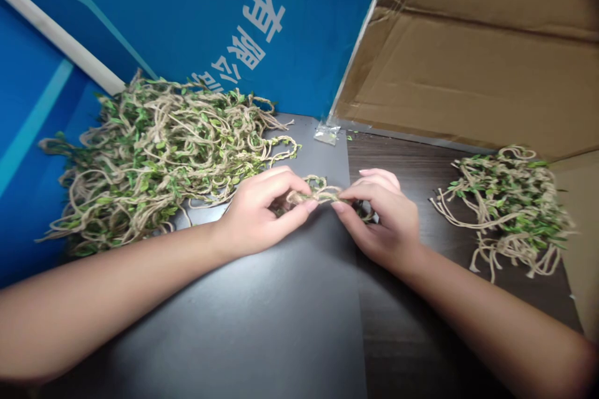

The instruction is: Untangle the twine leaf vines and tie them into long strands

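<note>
Near the middle of the view, a piece of leafy twine (322,192) is stretched between my two hands above the table. My left hand (266,209) pinches its left part between thumb and fingers. On the right part, the thumb and fingers of my right hand (384,215) are closed. Some of the twine is hidden behind the fingers. A large tangled pile of leafy twine (159,156) lies beyond my left forearm. To the right of my right hand sits a smaller bundle of leafy twine (519,206) with loose tan ends.
The table has a grey surface (234,324) on the left and dark wood grain (397,336) on the right. A blue panel with white characters (187,12) and a cardboard sheet (491,68) stand behind. A small clear plastic packet (326,134) lies near where they meet.
</note>
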Motion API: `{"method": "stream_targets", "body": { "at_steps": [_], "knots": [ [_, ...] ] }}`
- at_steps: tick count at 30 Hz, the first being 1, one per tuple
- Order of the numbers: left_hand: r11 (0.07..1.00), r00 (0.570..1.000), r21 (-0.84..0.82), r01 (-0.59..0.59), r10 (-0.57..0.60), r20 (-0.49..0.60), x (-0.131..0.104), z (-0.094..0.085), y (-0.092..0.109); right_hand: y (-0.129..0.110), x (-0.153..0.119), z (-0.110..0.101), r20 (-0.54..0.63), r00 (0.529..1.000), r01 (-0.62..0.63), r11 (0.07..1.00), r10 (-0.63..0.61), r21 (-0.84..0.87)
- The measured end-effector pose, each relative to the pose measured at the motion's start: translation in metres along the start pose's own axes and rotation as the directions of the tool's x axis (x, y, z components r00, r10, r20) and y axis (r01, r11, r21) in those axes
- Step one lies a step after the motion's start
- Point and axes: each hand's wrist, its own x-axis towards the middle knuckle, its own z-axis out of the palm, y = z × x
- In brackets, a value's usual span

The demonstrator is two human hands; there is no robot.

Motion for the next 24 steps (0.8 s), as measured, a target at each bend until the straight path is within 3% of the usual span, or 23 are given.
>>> {"method": "stream_targets", "body": {
  "at_steps": [12,19,24],
  "knots": [
    [0.994,0.994,-0.001,-0.107,0.107,-0.003,-0.0049,-0.0002,-0.0050,-0.0032,0.0010,-0.0046,0.100,0.994,0.023,0.990,-0.037,0.142],
    [0.990,0.990,0.016,-0.139,0.139,0.030,-0.0046,-0.0005,-0.0028,-0.0011,0.0010,-0.0025,0.024,0.998,0.049,0.992,-0.052,0.114],
    [0.992,0.989,0.015,-0.127,0.125,0.083,-0.0032,0.0010,-0.0005,-0.0002,0.0007,-0.0013,0.062,0.992,0.098,0.988,-0.106,0.117]
  ]
}}
